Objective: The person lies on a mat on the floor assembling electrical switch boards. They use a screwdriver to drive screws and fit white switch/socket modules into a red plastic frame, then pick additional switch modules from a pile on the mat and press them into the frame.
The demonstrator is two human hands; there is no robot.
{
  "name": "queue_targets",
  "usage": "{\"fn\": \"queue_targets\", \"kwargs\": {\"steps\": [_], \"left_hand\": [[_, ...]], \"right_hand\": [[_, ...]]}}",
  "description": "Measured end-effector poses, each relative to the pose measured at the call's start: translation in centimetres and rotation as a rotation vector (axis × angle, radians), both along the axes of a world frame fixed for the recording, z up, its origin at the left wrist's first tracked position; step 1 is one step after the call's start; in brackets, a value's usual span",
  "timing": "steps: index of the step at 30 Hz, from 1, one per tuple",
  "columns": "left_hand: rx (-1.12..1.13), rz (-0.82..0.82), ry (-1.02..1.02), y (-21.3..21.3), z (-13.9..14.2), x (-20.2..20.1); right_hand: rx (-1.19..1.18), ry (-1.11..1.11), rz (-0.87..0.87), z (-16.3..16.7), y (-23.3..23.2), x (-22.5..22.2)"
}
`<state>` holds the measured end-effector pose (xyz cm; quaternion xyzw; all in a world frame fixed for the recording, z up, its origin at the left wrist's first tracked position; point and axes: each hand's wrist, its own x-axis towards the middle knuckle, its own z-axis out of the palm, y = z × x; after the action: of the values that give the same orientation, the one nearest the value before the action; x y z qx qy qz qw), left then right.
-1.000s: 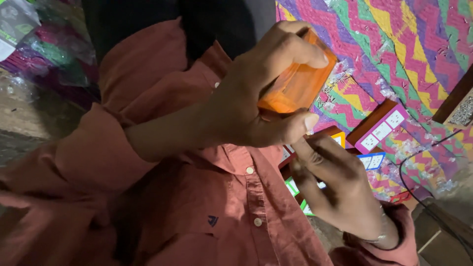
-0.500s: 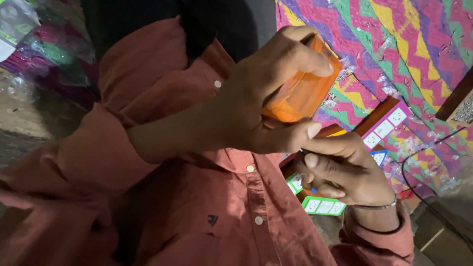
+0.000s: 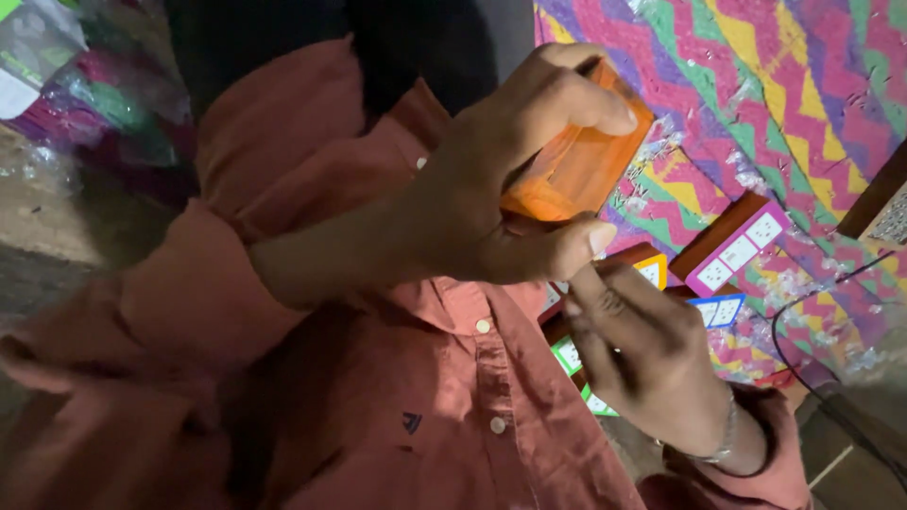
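Observation:
My left hand grips a translucent orange box, holding it tilted in front of my red shirt, fingers over its top and thumb under it. My right hand, with a bracelet at the wrist, sits just below with curled fingers, its fingertips touching the left thumb. Whether it pinches anything is hidden. Green-edged cards show from beneath the right hand.
Small cards with orange, pink and blue borders lie on a zigzag-patterned mat at the right. A dark cable runs at the lower right. Plastic-wrapped bundles sit at the upper left.
My left hand has lifted the orange box slightly up and to the right. My right hand has stayed under it, its fingers closing up toward the left thumb.

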<state>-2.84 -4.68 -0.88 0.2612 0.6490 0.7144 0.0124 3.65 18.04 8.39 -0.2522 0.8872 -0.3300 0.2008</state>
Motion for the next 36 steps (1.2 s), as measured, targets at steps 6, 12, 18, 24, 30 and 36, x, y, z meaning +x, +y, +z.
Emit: {"fn": "queue_targets", "kwargs": {"steps": [6,12,18,24,30,36], "left_hand": [[0.006,0.01,0.035,0.3,0.0,0.0],[-0.022,0.023,0.076,0.3,0.0,-0.1],[0.011,0.008,0.05,0.5,-0.2,-0.1],[0.05,0.024,0.028,0.4,-0.3,0.0],[0.028,0.017,0.003,0.4,-0.2,-0.4],[-0.005,0.013,0.016,0.5,0.2,0.0]], "right_hand": [[-0.536,-0.918,-0.279,0.2,2.5,-0.5],[-0.793,-1.2,-0.458,-1.7,3.3,-0.7],[-0.742,-1.037,-0.483,-0.9,2.2,-0.5],[0.128,0.184,0.141,0.8,-0.6,-0.7],[0.256,0.303,0.163,1.5,-1.4,-0.9],[-0.299,-0.578,-0.028,1.9,1.7,-1.7]]}}
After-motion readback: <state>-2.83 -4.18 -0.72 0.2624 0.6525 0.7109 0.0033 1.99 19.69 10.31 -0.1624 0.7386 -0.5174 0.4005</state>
